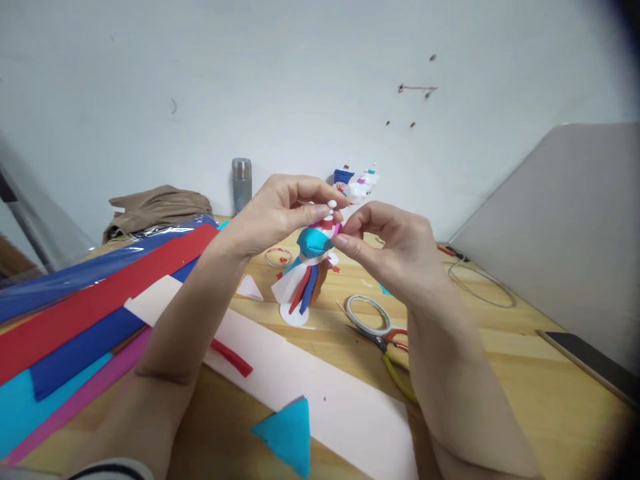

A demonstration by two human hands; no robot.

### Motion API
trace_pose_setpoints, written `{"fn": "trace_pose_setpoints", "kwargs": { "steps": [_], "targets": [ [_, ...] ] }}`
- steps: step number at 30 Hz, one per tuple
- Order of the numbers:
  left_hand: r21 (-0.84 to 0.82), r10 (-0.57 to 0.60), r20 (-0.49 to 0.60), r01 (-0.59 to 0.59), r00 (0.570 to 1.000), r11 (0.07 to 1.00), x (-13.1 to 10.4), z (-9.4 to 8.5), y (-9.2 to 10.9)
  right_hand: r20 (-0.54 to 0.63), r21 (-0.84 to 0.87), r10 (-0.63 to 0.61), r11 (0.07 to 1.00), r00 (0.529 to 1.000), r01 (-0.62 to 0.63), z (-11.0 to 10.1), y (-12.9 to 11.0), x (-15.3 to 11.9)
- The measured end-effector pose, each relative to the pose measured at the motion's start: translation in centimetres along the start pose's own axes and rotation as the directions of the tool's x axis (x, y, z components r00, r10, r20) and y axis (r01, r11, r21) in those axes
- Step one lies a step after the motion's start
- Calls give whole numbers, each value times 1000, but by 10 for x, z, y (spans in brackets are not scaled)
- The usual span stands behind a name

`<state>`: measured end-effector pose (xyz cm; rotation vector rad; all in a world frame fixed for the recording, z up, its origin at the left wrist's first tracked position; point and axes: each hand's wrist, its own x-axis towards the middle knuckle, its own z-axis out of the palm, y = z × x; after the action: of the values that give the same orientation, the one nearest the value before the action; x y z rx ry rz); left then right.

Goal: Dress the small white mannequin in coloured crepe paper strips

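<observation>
A small paper figurine (303,283) stands upright on a round white base at the middle of the table. It has a pale skirt with red and blue strips, a turquoise paper piece (314,244) round its upper part, and white beads on top. My left hand (280,210) is closed around the top from the left, thumb and fingers near the beads. From the right, my right hand (390,243) pinches the edge of the figurine's upper part, where turquoise and magenta paper meet. My fingers partly hide the upper part.
Scissors (384,341) and a tape roll (369,315) lie right of the figurine. A pale paper strip (345,407), turquoise triangle (287,437) and red paper (100,307) lie nearer. Behind are a flask (242,185), brown cloth (160,203) and more figurines (363,190); a phone (593,363) lies right.
</observation>
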<state>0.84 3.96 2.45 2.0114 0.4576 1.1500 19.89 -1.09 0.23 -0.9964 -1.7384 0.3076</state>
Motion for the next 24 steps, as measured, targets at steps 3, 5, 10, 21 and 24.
{"fn": "trace_pose_setpoints", "kwargs": {
  "steps": [3,5,10,21,24],
  "targets": [
    [-39,22,19,-21,1000,999,0,0,-1,-18,31,16,999,1000,-15,4,5,3],
    [-43,28,20,-27,999,999,1,0,-2,-2,32,33,999,999,-33,5,7,4],
    [-35,38,6,-38,999,999,2,0,-4,70,53,78,995,994,-82,3,12,6],
    [-7,37,24,-36,999,999,3,-4,-5,111,-8,126,992,986,-126,-1,10,6],
    [35,11,20,-12,1000,999,2,-5,0,99,-26,97,995,990,-94,-1,8,5]
  ]
}}
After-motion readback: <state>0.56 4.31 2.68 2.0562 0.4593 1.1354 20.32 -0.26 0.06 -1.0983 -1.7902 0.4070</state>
